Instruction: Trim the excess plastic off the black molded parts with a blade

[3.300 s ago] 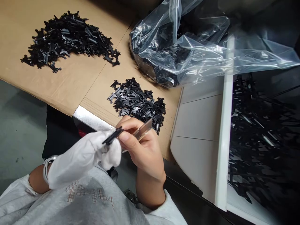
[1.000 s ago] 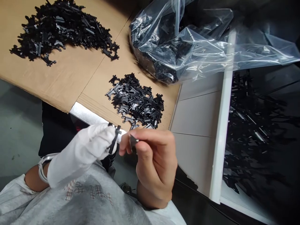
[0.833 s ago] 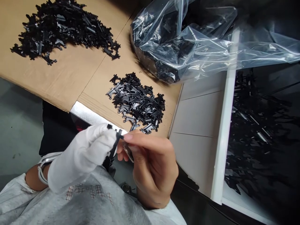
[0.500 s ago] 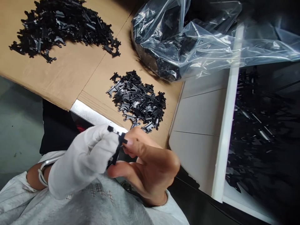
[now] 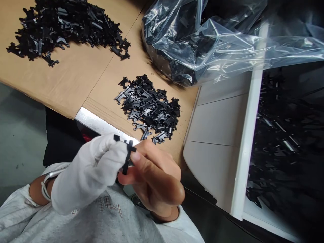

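My left hand [image 5: 93, 168], in a white glove, is closed around a small black plastic part [image 5: 126, 163] with short projecting tabs. My bare right hand [image 5: 157, 175] grips the same part from the other side, its fingertips at the upper tab and the lower end. The glove hides much of the part. Both hands are close to my body, just below the cardboard's edge. Beyond them a small pile of similar black plastic parts [image 5: 149, 106] lies on the cardboard sheet [image 5: 101, 89].
A larger pile of black parts [image 5: 68, 25] covers the back left of the cardboard. At the back right sits a clear plastic bag [image 5: 177, 50] filled with black parts. A white box [image 5: 215, 121] on the right holds many more. A metal edge [image 5: 101, 125] shows under the cardboard.
My right hand has turned and drawn its fingers in closer around the black part. My left hand has barely moved. The piles look the same.
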The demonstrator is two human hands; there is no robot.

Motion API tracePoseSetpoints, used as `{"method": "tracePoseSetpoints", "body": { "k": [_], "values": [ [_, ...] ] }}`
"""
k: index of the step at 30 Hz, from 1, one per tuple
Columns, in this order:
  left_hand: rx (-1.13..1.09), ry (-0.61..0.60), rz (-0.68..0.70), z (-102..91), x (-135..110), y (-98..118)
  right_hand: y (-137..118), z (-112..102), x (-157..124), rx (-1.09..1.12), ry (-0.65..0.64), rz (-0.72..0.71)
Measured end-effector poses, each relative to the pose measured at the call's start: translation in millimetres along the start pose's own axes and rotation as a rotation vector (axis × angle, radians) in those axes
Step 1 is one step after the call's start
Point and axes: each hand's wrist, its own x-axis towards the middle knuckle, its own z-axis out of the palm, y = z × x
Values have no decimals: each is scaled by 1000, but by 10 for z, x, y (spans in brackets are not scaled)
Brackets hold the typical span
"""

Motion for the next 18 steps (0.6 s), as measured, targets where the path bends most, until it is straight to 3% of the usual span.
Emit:
{"method": "tracePoseSetpoints", "body": {
  "k": [4, 8, 12, 15, 18],
  "values": [
    [13, -10, -11, -3, 17, -2, 38, -48, 4, -77, -9, -125],
    [73, 10, -65, -16, 5, -13, 88, -136, -1, -227, 4, -387],
    [101, 49, -52, 3, 11, 6, 135, -161, -9, -326, -8, -544],
    [82, 62, -44, 21, 34, 21, 137, -143, 11, -335, 6, -556],
    [80, 104, -15, 17, 49, 10, 101, -136, 48, -290, 20, -436]
  ]
}}
